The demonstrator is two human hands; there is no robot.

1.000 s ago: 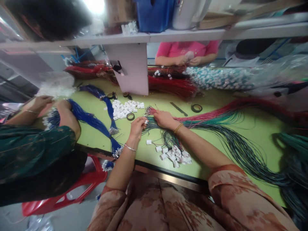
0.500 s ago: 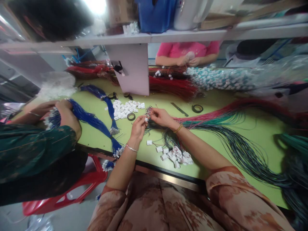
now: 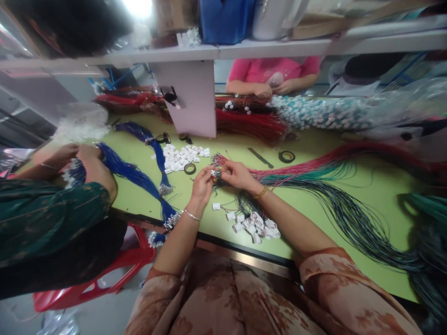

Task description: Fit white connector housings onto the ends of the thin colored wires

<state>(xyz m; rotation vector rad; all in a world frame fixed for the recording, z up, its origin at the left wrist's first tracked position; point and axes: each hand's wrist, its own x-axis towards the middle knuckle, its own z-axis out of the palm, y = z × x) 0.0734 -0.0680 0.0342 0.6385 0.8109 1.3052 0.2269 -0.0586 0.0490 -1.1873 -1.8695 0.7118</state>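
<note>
Fingers narrow on the left hand [image 3: 202, 187] and the right hand [image 3: 240, 176], seen from my remote post. Landmark: heap of white pieces [image 3: 179, 159]. Well left of it, a co-worker's green sleeve [image 3: 56, 204]; that person's hands are at blue wires [image 3: 131, 176]. Just beside the heap's left edge, a second blue bundle [image 3: 160, 160]. At its near right corner, a small black tape ring [image 3: 185, 170]. Right of the heap and closer to the wearer, left fingertips pinch a small white connector [image 3: 213, 172]. Farther right, the right hand's thumb and fingers bend together; I cannot tell whether they grip a wire. Nearer the wearer, right of the heap: cluster of white tubes [image 3: 253, 227]. Farther right of it: flat dark blade [image 3: 260, 157], larger tape roll [image 3: 281, 157], pink wires [image 3: 307, 163], green wires [image 3: 321, 175], dark strands [image 3: 349, 214].
</note>
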